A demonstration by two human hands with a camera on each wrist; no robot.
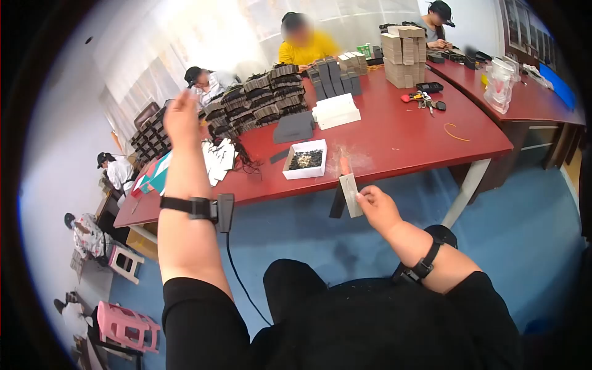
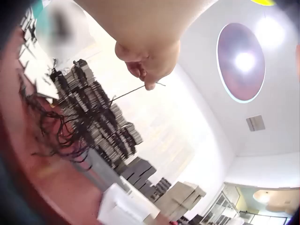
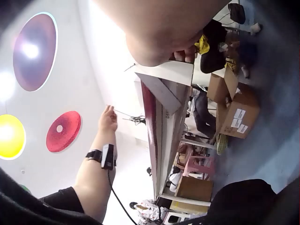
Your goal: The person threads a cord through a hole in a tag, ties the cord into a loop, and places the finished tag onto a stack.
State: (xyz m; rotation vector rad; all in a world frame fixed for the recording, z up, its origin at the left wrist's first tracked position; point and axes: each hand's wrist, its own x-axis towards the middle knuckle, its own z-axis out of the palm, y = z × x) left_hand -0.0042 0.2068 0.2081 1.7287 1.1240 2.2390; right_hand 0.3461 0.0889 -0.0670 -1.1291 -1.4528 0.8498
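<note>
Raised at the left, my left hand (image 1: 183, 120) (image 2: 150, 61) pinches a thin dark cord (image 2: 129, 93), which runs down toward a tangle of black cords (image 2: 61, 133) (image 1: 246, 161) on the table. White strips (image 1: 219, 160) lie beside that tangle. At the table's front edge, my right hand (image 1: 379, 209) (image 3: 159, 42) grips a flat pale grey card (image 1: 350, 194) (image 3: 168, 71) by its side, thumb and fingers on it. Just behind the card is an orange piece (image 1: 344, 164), and a dark strip (image 1: 337, 203) projects below the edge.
A white open box (image 1: 305, 160) of small black and pale pieces stands on the red table (image 1: 407, 148). Behind are stacked dark bundles (image 1: 259, 102), a white box (image 1: 337, 111), grey stacks (image 1: 404, 58) and keys (image 1: 425, 100). Several people sit around.
</note>
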